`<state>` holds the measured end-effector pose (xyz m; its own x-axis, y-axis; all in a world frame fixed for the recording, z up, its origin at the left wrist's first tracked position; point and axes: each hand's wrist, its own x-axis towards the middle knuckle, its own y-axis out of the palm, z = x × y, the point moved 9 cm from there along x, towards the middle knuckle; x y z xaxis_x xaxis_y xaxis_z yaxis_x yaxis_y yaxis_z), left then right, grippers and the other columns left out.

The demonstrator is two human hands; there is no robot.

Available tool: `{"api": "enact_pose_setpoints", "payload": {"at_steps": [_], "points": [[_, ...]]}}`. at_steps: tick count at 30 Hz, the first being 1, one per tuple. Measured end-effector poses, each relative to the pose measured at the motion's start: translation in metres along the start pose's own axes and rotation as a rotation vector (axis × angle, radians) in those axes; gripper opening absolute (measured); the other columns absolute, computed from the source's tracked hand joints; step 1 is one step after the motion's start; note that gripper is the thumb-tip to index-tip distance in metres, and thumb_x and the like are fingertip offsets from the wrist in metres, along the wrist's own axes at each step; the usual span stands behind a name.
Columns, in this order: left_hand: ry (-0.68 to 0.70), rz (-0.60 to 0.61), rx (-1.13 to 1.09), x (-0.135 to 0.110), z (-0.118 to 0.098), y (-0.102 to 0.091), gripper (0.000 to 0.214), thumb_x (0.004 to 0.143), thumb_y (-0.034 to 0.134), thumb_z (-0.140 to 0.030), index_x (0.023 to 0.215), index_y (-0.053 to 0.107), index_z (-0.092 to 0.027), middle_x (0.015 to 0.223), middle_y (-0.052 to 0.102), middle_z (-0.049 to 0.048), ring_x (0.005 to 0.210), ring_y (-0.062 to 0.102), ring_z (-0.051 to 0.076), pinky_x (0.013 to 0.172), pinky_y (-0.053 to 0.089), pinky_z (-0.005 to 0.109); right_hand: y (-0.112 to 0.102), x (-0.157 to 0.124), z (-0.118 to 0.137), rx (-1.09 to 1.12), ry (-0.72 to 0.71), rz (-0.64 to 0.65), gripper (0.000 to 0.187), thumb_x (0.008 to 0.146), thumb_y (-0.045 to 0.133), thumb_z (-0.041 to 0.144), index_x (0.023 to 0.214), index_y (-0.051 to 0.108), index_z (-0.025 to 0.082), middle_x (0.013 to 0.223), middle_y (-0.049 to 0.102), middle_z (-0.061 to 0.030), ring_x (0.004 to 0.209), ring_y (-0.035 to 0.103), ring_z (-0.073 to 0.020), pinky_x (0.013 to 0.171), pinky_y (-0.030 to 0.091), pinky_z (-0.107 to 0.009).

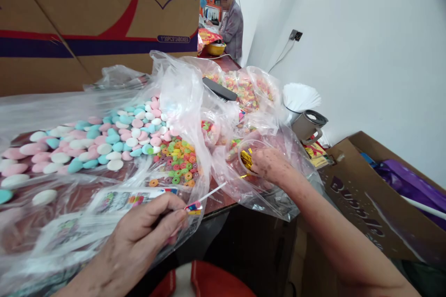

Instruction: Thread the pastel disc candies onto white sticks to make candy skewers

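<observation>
Holding stick (211,191) pinched in left hand (148,228), pointing to two o'clock. Seemingly touching gold strips (246,159) in cup (248,144), at nine o'clock from nearer right hand (272,165); cannot tell how closed.

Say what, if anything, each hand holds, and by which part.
Left hand: white stick, pinched at its wrapped end. Right hand: at the cup of gold strips; its hold can't be told.

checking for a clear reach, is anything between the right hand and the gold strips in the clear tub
Nothing visible. The right hand is in the clear tub, right beside the gold strips; the fingertips are hidden, so contact there can't be confirmed.
</observation>
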<state>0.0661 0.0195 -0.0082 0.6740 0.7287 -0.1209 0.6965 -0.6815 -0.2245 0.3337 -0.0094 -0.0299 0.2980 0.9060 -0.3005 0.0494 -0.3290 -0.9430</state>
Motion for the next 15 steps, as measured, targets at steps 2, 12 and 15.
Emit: {"api": "enact_pose_setpoints", "payload": {"at_steps": [2,12,15], "points": [[-0.021,0.004,-0.038,0.001,0.001,0.002,0.037,0.082,0.07,-0.054,0.065,0.069,-0.021,0.055,0.056,0.0012,0.05,0.047,0.014,0.045,0.038,0.021,0.006,0.006,0.003,-0.002,-0.001,0.007,0.028,0.092,0.054,0.019,0.106,0.076,0.008,0.098,0.077,-0.0216,0.092,0.073,-0.0326,0.073,0.05,-0.036],[-0.171,-0.003,-0.295,0.002,0.02,0.003,0.036,0.076,0.078,-0.052,0.062,0.067,-0.02,0.053,0.057,-0.0005,0.046,0.047,0.012,0.044,0.037,0.021,-0.016,-0.006,-0.003,0.037,-0.128,-0.104,0.032,0.099,0.042,0.017,0.097,0.074,0.014,0.102,0.076,-0.0146,0.092,0.069,-0.0247,0.079,0.046,-0.031],[-0.204,-0.044,-0.311,0.002,0.026,0.001,0.033,0.076,0.079,-0.047,0.064,0.067,-0.02,0.054,0.06,-0.0001,0.047,0.049,0.012,0.044,0.037,0.021,-0.015,-0.009,-0.003,0.1,-0.166,-0.128,0.03,0.099,0.044,0.019,0.091,0.073,0.016,0.097,0.076,-0.0109,0.085,0.068,-0.022,0.075,0.044,-0.029]]}}
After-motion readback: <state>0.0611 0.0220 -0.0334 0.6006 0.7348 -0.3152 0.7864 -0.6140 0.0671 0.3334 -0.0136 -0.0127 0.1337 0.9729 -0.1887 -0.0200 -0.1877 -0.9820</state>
